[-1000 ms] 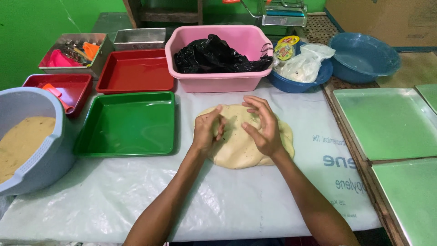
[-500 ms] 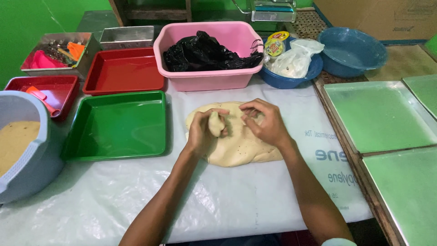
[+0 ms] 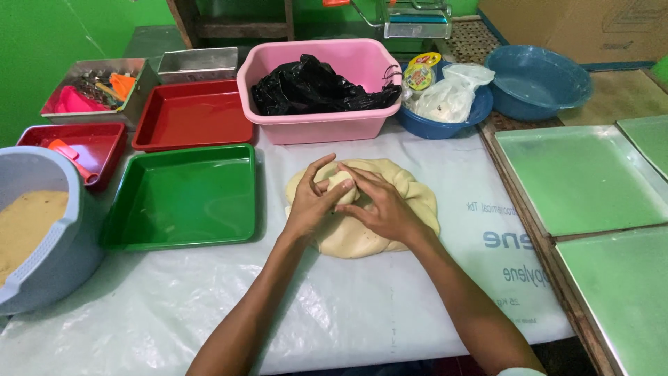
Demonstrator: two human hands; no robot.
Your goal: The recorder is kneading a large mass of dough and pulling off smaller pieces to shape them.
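At the centre of the frame both hands meet over a broad, pale slab of soft dough (image 3: 390,223) lying on the white plastic sheet (image 3: 209,306) that covers the bench. The left hand (image 3: 311,202) and right hand (image 3: 384,209) have their fingers closed round a small pale lump of dough (image 3: 339,186), pinched up just above the slab's upper left part.

From where I stand, the lump looks liable to tear off ragged or stick to the fingers, since the slab is soft; pulling hard could also drag the whole slab and wrinkle the sheet (it lies loose on the bench). The square green plastic tray (image 3: 182,196) sits just left of the slab, the pink plastic tub holding a black bag (image 3: 316,87) above it.

Compared with a second ago, when the hands lay flatter and a little apart on the slab, they have drawn together and the lump is now gathered between them.
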